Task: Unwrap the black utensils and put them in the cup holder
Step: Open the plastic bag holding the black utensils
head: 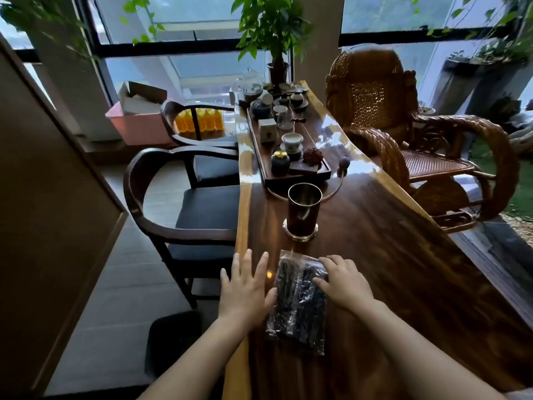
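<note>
Wooden table (389,255); utensil packet (298,304); cup holder (302,212); tea tray (265,166)

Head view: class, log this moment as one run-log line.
stage: unwrapping not begun | left hand: open beside utensil packet | right hand: resting on packet | cup holder: upright

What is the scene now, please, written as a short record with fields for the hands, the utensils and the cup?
surface: long polished wooden table
utensils: black utensils, wrapped in a clear plastic bag, lying flat
cup holder: metal cup holder, upright, beyond the bag, apart from it
left hand: left hand open, flat beside the bag
right hand: right hand resting on the bag's right edge
progress: unwrapping not yet done
</note>
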